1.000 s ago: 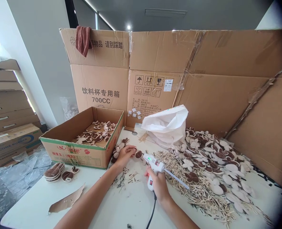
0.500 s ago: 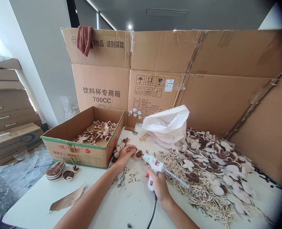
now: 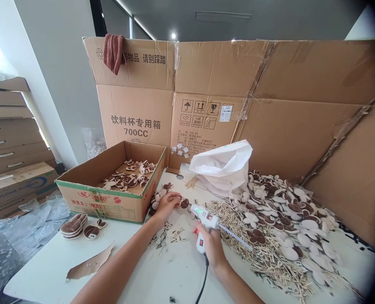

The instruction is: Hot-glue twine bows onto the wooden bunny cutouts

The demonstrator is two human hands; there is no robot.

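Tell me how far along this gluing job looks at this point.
Done: glued-looking brown-and-cream pieces lie in the open cardboard box. In hand: the left hand is on a brown-and-cream piece, and the right hand grips a white hot glue gun. Left: a large heap of loose discs and thin sticks on the table, so most looks unfinished.

Craft workshop, white worktable (image 3: 165, 280), flattened cardboard cartons (image 3: 215, 69), heaped brown-and-cream craft pieces (image 3: 285, 215)
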